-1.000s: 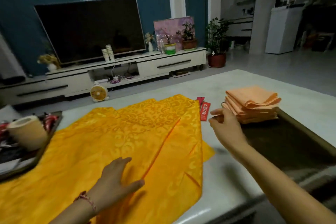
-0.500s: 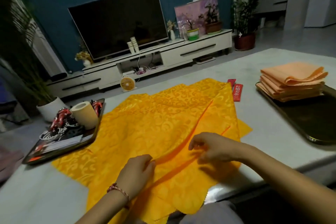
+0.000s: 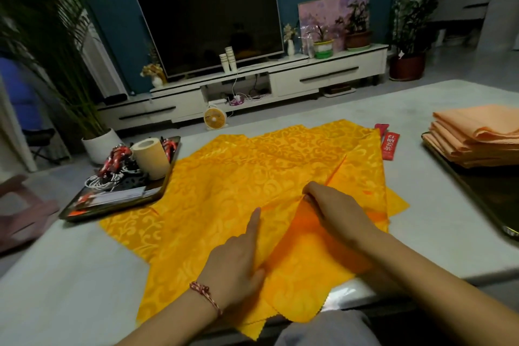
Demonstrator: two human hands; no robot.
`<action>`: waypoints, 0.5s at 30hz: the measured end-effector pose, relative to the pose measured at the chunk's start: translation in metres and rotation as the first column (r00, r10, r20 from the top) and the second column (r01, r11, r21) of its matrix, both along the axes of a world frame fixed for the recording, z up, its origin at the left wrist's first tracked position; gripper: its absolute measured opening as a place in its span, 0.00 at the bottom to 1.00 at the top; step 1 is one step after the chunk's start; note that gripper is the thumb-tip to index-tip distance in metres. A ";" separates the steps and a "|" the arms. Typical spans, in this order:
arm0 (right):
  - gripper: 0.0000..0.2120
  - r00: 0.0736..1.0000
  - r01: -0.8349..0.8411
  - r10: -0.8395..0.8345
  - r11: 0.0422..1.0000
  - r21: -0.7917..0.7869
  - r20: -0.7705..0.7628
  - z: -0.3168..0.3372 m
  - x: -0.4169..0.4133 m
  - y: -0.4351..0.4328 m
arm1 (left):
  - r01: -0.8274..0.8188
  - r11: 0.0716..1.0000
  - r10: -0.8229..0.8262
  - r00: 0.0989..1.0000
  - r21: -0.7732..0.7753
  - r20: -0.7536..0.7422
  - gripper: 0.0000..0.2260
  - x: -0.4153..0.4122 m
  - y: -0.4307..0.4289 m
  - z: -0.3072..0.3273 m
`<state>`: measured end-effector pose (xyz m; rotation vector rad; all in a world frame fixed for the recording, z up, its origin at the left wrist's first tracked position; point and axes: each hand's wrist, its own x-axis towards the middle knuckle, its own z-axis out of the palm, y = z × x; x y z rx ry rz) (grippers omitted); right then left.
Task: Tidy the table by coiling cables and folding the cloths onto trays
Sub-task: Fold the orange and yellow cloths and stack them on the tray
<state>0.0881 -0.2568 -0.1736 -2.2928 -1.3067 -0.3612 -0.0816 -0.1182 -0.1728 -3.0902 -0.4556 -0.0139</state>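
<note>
A large yellow patterned cloth (image 3: 224,194) lies spread over the middle of the grey table (image 3: 70,275), its near edge hanging over the front. My left hand (image 3: 238,258) rests on it with the forefinger stretched along a fold and the other fingers curled. My right hand (image 3: 334,211) lies just to the right, its fingertips pinching a raised fold of the cloth. A stack of folded peach cloths (image 3: 474,135) sits on the dark tray (image 3: 483,199) at the right. Coiled red and white cables (image 3: 112,168) lie in the dark tray (image 3: 118,202) at the left.
A roll of tape (image 3: 151,157) stands in the left tray beside the cables. Red packets (image 3: 389,140) lie on the table past the cloth's right corner. Behind the table are a TV stand, a small fan (image 3: 214,118) and potted plants.
My right hand came from beside the peach stack to the yellow cloth and took a fold. My left hand's forefinger now points along the crease. The view swung left.
</note>
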 end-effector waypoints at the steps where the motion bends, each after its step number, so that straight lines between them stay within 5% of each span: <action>1: 0.11 1.000 -0.009 0.009 0.999 0.032 0.001 0.006 0.001 -0.003 | -0.028 1.000 0.028 0.999 -0.004 0.016 0.42 -0.001 0.002 0.000; 4: 0.13 0.997 -0.040 0.038 0.999 0.031 0.066 0.025 0.006 -0.024 | -0.097 0.995 0.098 0.994 0.027 -0.037 0.38 -0.007 0.016 0.009; 8: 0.19 0.999 -0.035 0.027 0.969 -0.244 -0.033 0.043 0.015 -0.057 | -0.132 0.991 0.131 0.975 0.009 -0.178 0.20 -0.032 0.046 0.027; 10: 0.19 0.999 -0.027 0.006 0.918 -0.397 -0.054 0.050 0.018 -0.071 | -0.117 0.989 0.099 0.976 -0.086 -0.195 0.12 -0.046 0.057 0.034; 13: 0.08 0.980 -0.135 0.034 0.835 -0.534 -0.194 0.056 0.012 -0.082 | -0.049 0.953 -0.007 0.983 -0.300 -0.183 0.14 -0.057 0.060 0.045; 15: 0.14 0.961 -0.171 -0.017 0.748 -0.641 -0.276 0.057 0.009 -0.084 | -0.043 0.898 -0.073 0.967 -0.437 -0.246 0.15 -0.059 0.055 0.055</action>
